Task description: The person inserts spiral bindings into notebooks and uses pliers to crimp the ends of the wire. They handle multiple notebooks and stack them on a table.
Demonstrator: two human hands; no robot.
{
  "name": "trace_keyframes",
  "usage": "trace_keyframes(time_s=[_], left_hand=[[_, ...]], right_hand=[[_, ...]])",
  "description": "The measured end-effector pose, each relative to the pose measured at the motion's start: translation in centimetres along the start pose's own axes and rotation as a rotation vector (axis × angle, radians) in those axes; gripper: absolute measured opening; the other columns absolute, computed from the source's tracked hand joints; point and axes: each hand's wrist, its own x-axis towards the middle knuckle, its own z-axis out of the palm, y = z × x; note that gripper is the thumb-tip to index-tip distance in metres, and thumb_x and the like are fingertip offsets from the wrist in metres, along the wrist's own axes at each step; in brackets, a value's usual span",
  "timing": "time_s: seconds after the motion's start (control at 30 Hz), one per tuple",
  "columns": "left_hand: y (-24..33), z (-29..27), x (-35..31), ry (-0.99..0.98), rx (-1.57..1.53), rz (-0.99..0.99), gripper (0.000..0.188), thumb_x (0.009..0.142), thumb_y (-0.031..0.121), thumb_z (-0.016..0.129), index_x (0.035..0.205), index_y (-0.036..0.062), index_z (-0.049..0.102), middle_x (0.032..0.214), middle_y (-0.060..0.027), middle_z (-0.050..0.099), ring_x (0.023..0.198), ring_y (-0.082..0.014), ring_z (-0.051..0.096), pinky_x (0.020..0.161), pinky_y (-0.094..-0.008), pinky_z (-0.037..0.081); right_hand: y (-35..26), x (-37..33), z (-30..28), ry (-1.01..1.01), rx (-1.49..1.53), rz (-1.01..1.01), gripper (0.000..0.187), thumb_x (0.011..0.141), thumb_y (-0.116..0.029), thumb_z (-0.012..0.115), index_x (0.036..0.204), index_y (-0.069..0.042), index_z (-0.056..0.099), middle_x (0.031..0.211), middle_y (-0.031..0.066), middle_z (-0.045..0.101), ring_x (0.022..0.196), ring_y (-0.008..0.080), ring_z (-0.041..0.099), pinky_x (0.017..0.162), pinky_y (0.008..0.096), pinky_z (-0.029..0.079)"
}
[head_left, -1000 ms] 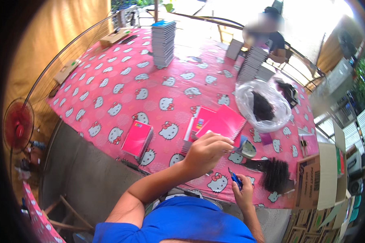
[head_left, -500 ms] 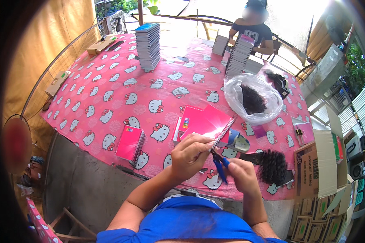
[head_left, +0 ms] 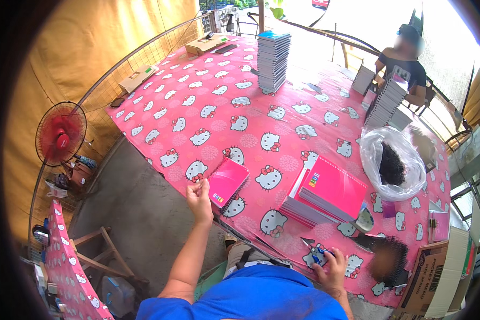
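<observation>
At the near left table edge, my left hand (head_left: 198, 202) is closed at the left edge of a pink spiral notebook (head_left: 230, 181), its fingertips pinched there. That notebook lies on the small pile by the edge; the pages under it are mostly hidden. My right hand (head_left: 333, 266) rests low over the table, fingers curled round blue-handled pliers (head_left: 317, 256). Their metal jaws point away to the upper left. Just beyond the pliers stands a stack of pink notebooks (head_left: 333, 186), with a patterned slipper-like thing (head_left: 364, 220) beside it.
Black spiral coils (head_left: 389, 261) lie right of my right hand, near an open cardboard box (head_left: 429, 272). A clear plastic bag (head_left: 368, 154) holds more black coils. Tall notebook stacks (head_left: 273, 64) stand farther back. Another person (head_left: 402, 61) sits at the far right. A fan (head_left: 61, 133) stands left.
My view has turned left. My left hand has moved from the spiral above the pink stack to the left pile with a notebook. My right hand has lowered the pliers away from the spiral.
</observation>
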Motion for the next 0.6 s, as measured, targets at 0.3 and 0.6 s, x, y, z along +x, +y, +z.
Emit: trace_keyframes(time_s=[0.3, 0.6], left_hand=[[-4.6, 0.6, 0.0, 0.145, 0.063, 0.228, 0.015, 0.091, 0.015, 0.062, 0.092, 0.0025, 0.054, 0.094, -0.0055, 0.056, 0.085, -0.0104, 0.051, 0.074, -0.0262, 0.044], [-3.1, -0.8, 1.8, -0.051, 0.234, 0.110, 0.022, 0.087, 0.015, 0.066, 0.103, 0.0027, 0.057, 0.098, -0.0040, 0.057, 0.089, -0.0125, 0.052, 0.082, -0.0281, 0.044]], right_hand=[[8.8, 4.3, -7.9, 0.420, -0.425, 0.348, 0.033, 0.076, -0.020, 0.074, 0.098, -0.001, 0.059, 0.108, 0.0164, 0.057, 0.101, 0.0362, 0.055, 0.088, 0.0441, 0.045], [17.1, 3.4, -6.8, 0.046, -0.501, 0.897, 0.048, 0.069, -0.031, 0.080, 0.095, -0.003, 0.051, 0.099, 0.0163, 0.057, 0.095, 0.0343, 0.061, 0.073, 0.0452, 0.050]])
